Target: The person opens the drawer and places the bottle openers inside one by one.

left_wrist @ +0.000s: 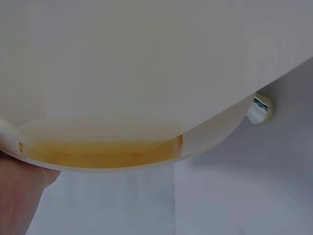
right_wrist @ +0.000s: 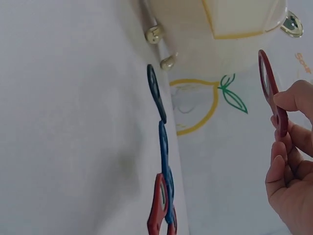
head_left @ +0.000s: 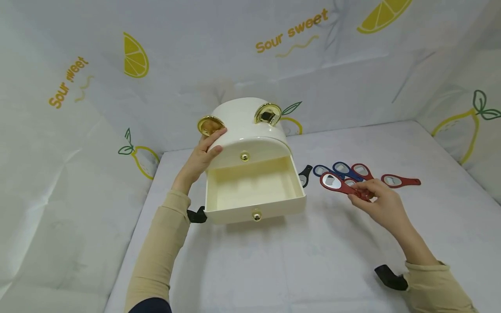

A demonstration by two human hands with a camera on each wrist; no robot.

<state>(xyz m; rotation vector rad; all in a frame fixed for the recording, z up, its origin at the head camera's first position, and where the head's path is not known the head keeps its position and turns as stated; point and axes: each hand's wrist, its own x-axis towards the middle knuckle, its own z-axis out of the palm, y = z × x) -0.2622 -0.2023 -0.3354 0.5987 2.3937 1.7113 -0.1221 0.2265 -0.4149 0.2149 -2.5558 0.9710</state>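
Observation:
A white rounded storage box (head_left: pixel 250 117) with two gold ear-like pieces stands toward the back, its lower drawer (head_left: pixel 254 208) pulled out. Along the box's left side rests my left hand (head_left: pixel 197 161), fingers extended below the left gold ear (head_left: pixel 211 125) and thumb near the front edge. In the left wrist view, part of this hand (left_wrist: pixel 22 193) shows beside the white shell. To the right of the drawer, my right hand (head_left: pixel 381 204) pinches a red bottle opener (head_left: pixel 332 181) by its handle, the oval metal head pointing left. In the right wrist view, the pinched opener (right_wrist: pixel 266 81) is raised.
Behind my right hand lie two blue bottle openers (head_left: pixel 342 168) overlapping red ones (head_left: pixel 361 169). A black opener (head_left: pixel 306 174) lies against the box's right side, and another red opener (head_left: pixel 401 181) lies farther right. Lemon-printed white cloth (head_left: pixel 332 91) hangs behind.

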